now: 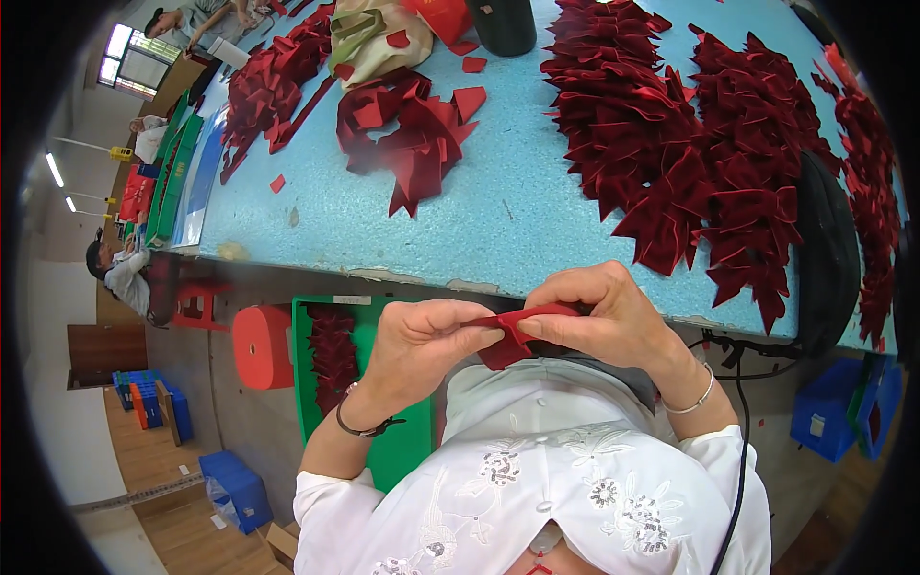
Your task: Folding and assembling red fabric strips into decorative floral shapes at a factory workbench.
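Between both hands, just in front of the table edge, I hold a dark red fabric bow [511, 347]. My left hand [426, 345] pinches its left side between thumb and fingers. My right hand [599, 316] grips the other side, its thumb pressing close to the middle of the bow. Part of the fabric is hidden behind my fingers. Beyond my hands, rows of finished-looking red bows [623, 125] lie heaped on the blue table [522, 216]. Loose red fabric pieces [412, 144] lie in a tangle to the left.
A green crate [379, 450] with red bows stands below the table on my left, near a red stool [263, 347]. A dark cylindrical container [503, 24] and a cloth bag [379, 43] are at the back. Blue bins [826, 412] stand low right. Other people [125, 273] sit far left.
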Demonstrator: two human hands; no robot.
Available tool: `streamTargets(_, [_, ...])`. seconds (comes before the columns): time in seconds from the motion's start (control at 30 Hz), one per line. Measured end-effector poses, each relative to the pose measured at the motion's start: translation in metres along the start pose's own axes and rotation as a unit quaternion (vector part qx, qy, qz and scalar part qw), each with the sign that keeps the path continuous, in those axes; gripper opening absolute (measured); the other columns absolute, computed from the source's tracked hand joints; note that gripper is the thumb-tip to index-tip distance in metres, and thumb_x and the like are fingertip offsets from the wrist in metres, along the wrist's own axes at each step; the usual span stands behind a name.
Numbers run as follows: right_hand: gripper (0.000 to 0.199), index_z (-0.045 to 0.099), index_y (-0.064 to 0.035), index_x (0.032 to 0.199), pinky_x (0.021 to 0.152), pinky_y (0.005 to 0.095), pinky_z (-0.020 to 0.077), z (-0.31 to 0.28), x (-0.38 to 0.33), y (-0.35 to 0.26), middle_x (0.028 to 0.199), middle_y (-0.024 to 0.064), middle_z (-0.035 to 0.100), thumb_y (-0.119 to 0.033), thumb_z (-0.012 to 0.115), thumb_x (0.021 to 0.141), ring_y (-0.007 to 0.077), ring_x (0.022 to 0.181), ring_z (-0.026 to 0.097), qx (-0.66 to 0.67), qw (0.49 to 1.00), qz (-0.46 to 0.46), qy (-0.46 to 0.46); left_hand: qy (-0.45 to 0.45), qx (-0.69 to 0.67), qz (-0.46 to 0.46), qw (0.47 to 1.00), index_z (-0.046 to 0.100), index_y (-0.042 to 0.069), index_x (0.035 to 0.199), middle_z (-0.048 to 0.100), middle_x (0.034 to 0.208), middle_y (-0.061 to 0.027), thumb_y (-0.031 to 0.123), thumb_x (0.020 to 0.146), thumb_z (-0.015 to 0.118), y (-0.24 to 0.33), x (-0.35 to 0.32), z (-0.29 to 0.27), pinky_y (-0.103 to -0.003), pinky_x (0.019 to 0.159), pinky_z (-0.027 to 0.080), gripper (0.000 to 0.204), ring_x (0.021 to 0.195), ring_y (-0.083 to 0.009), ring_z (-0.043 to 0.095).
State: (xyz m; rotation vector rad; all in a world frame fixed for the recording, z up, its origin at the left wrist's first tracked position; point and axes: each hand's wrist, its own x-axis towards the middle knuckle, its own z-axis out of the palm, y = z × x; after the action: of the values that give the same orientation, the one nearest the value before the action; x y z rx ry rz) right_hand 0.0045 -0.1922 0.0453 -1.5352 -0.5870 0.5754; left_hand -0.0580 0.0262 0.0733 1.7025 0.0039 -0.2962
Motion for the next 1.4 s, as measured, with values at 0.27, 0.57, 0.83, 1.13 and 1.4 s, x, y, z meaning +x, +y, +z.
streamTargets(0.27, [0.01, 0.071, -0.0008, 0.085, 0.053, 0.02, 0.041, -0.004, 0.006, 0.004, 0.071, 0.0016, 0.067, -0.009, 0.073, 0.08, 0.0041, 0.062, 0.054, 0.02, 1.0, -0.01, 0.02, 0.056, -0.115, -0.044, 0.991, 0.069, -0.005, 0.097, 0.07, 0.088, -0.0092, -0.007, 0.081, 0.068, 0.005, 0.012, 0.011, -0.022, 0.071, 0.054, 0.017, 0.079, -0.0106, 0.065])
streamTargets(0.57, [0.019, 0.072, -0.0026, 0.086, 0.058, 0.0261, 0.0478, 0.008, 0.021, -0.022, 0.069, 0.0035, 0.068, -0.019, 0.075, 0.076, 0.0066, 0.063, 0.057, -0.105, 0.993, 0.049, -0.017, 0.058, 0.038, 0.058, 0.996, 0.069, -0.002, 0.099, 0.07, 0.086, -0.0018, 0.003, 0.08, 0.067, 0.0, -0.002, -0.008, -0.023, 0.071, 0.051, 0.019, 0.077, -0.0065, 0.061])
streamTargets(0.83, [0.019, 0.073, -0.0043, 0.087, 0.066, 0.0303, 0.0501, -0.002, 0.012, -0.032, 0.076, 0.0064, 0.069, -0.019, 0.075, 0.075, 0.0133, 0.071, 0.062, -0.189, 0.981, 0.023, -0.046, 0.028, -0.065, 0.081, 0.994, 0.068, -0.001, 0.103, 0.069, 0.089, -0.0039, 0.015, 0.085, 0.066, -0.042, 0.005, 0.016, -0.025, 0.076, 0.05, 0.024, 0.082, -0.0089, 0.061])
streamTargets(1.13, [0.023, 0.071, 0.0009, 0.092, 0.067, 0.0273, 0.0491, -0.003, 0.027, -0.028, 0.077, 0.0043, 0.067, -0.018, 0.071, 0.079, 0.0134, 0.073, 0.061, -0.044, 0.988, 0.14, -0.047, 0.055, -0.099, 0.043, 0.993, 0.071, -0.001, 0.096, 0.071, 0.084, -0.0071, 0.014, 0.08, 0.07, -0.027, 0.019, 0.008, -0.026, 0.07, 0.051, 0.022, 0.078, -0.0094, 0.063])
streamTargets(1.4, [0.02, 0.07, 0.0017, 0.091, 0.057, 0.0242, 0.0449, -0.001, 0.028, -0.014, 0.071, 0.0013, 0.066, -0.014, 0.072, 0.078, 0.0098, 0.062, 0.057, -0.016, 0.99, 0.142, -0.018, 0.072, -0.103, 0.009, 0.992, 0.07, -0.001, 0.096, 0.07, 0.086, -0.0041, 0.012, 0.081, 0.068, -0.04, 0.025, 0.012, -0.026, 0.07, 0.051, 0.02, 0.078, -0.0113, 0.063])
